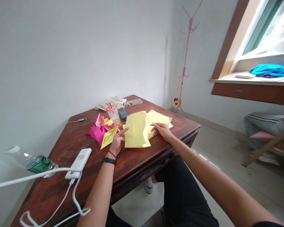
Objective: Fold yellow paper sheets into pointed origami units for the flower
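Note:
My left hand (117, 142) grips the left edge of a sheet of yellow paper (135, 130), thumb and fingers closed on it, the index finger lying along the edge. The sheet is raised at a tilt above the table, with another yellow layer showing behind its right and lower edges. My right hand (162, 130) is at the right, fingers bent and fingertips closed at more yellow paper sheets (159, 117). Left of my left hand lie folded paper pieces, one yellow (109, 137) and several magenta and pink (96, 134).
On the dark red wooden table (68, 135) are a plastic cup with a straw (113, 116), a clear plastic case (135, 102), a crumpled pale cloth (112, 102), a white power bank (79, 162) with cables, and a tilted water bottle (35, 162). A pink coat rack (185, 56) stands behind.

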Motion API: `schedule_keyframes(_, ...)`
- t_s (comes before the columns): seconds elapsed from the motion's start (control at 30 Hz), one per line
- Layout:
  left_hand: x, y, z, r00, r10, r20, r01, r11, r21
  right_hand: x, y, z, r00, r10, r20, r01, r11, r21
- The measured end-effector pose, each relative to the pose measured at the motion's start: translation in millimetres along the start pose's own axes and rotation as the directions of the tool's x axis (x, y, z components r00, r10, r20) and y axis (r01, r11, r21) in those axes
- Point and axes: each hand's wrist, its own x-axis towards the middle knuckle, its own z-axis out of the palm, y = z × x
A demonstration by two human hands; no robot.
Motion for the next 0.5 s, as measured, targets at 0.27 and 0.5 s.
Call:
schedule_keyframes(0.27,-1.1,1.9,2.9,1.000,-0.015,0.012,0.014,0.999,0.033,-2.2,-3.2,1.6,1.000,0.000,0.016,0.000,1.000,0.010)
schedule_keyframes(0.5,1.6,-2.6,-1.6,1.000,-0.011,0.028,0.009,0.997,0.075,-2.2,-3.7,2.0,1.000,-0.001,0.011,0.001,1.000,0.016)
